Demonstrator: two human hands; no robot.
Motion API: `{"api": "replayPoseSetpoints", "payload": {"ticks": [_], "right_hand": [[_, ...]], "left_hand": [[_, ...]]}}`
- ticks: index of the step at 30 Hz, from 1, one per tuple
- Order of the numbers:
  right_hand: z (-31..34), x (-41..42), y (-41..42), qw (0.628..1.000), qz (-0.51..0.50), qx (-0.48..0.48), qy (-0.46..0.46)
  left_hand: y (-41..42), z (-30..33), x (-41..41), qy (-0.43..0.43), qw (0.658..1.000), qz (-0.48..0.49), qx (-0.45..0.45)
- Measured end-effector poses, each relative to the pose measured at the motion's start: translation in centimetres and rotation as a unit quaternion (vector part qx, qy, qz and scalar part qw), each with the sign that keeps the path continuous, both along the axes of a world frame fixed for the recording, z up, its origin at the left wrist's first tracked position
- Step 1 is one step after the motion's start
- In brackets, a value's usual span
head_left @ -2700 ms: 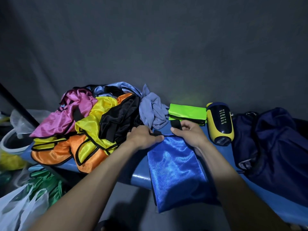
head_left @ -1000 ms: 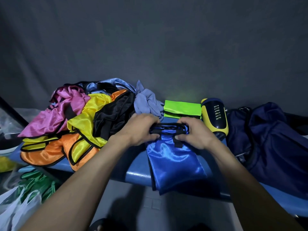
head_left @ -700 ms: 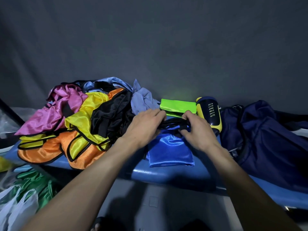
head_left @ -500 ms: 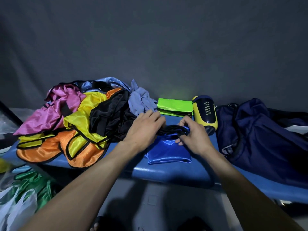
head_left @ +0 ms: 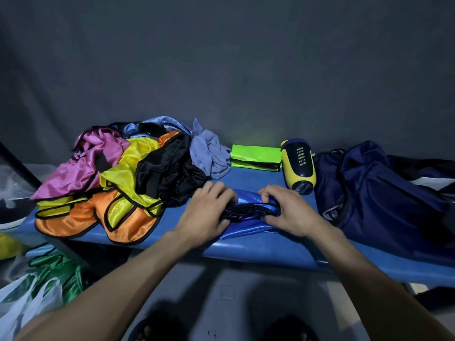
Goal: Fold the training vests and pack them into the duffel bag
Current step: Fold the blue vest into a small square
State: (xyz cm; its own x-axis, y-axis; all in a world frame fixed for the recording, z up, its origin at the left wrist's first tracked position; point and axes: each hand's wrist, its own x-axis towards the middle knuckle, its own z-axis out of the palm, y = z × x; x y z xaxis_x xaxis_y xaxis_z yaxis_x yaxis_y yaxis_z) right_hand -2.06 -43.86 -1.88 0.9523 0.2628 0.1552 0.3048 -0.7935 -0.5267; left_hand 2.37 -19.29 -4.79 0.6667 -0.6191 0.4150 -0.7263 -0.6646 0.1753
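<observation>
The blue vest [head_left: 242, 219] lies as a narrow folded bundle on the blue surface [head_left: 258, 249], its long axis running left to right between the two hands, so each grip holds one end of it. The left hand [head_left: 205, 216] lies palm-down over the left end, fingers loosely bent onto the black trim; whether they truly pinch the cloth I cannot tell, as the hand hides the contact. The right hand [head_left: 288, 212] curls its fingers and thumb around the right end, a clear pinching grip on the gathered trim and blue fabric. The move that follows, by my judgement, is carrying this bundle away, and it turns on one relation: the navy duffel bag [head_left: 384, 200] sits just right of the right grip, well apart from the left grip, so the right hand is the nearer one to carry the bundle across. Just beyond the right grip stands a yellow and navy bottle [head_left: 299, 166] lying on its side, with a folded green vest [head_left: 256, 157] beside it, farther back. To the left of the left grip, near it, rises the pile of unfolded vests [head_left: 118, 183], so most of the folding looks yet undone
</observation>
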Motion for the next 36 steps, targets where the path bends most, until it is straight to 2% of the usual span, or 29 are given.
{"api": "replayPoseSetpoints", "payload": {"ticks": [2,5,7,9,17,22,27,29,33,36], "right_hand": [[-0.1,-0.3,0.3,1.000,0.005,-0.006,-0.008],[-0.2,-0.6,0.5,1.000,-0.004,0.014,-0.012],[-0.3,-0.8,0.5,0.999,-0.019,0.032,-0.016],[-0.2,-0.9,0.6,0.998,-0.037,0.053,-0.019],[-0.5,-0.7,1.4,0.990,-0.091,0.108,-0.014],[-0.3,0.0,1.7,0.988,-0.119,0.098,-0.021],[-0.2,0.6,1.7,0.982,-0.146,0.116,-0.012],[-0.1,0.8,1.6,0.979,-0.156,0.130,-0.009],[0.0,1.1,1.4,0.975,-0.170,0.145,0.000],[-0.2,1.3,1.3,0.970,-0.183,0.162,0.016]], "left_hand": [[1.0,0.1,-0.4,0.069,0.994,0.030,-0.084],[2.3,0.2,-1.0,0.218,0.953,0.092,-0.189],[2.8,0.1,-1.3,0.293,0.927,0.130,-0.195],[2.9,0.0,-1.4,0.318,0.918,0.155,-0.177],[1.0,1.4,-0.1,0.343,0.900,0.243,-0.119],[1.0,1.8,0.2,0.344,0.904,0.231,-0.107],[0.9,1.3,-0.8,0.261,0.934,0.241,-0.052],[0.6,1.4,-0.9,0.246,0.935,0.249,-0.052],[0.5,1.5,0.1,0.315,0.911,0.254,-0.083],[0.5,1.4,0.7,0.328,0.903,0.263,-0.086]]}}
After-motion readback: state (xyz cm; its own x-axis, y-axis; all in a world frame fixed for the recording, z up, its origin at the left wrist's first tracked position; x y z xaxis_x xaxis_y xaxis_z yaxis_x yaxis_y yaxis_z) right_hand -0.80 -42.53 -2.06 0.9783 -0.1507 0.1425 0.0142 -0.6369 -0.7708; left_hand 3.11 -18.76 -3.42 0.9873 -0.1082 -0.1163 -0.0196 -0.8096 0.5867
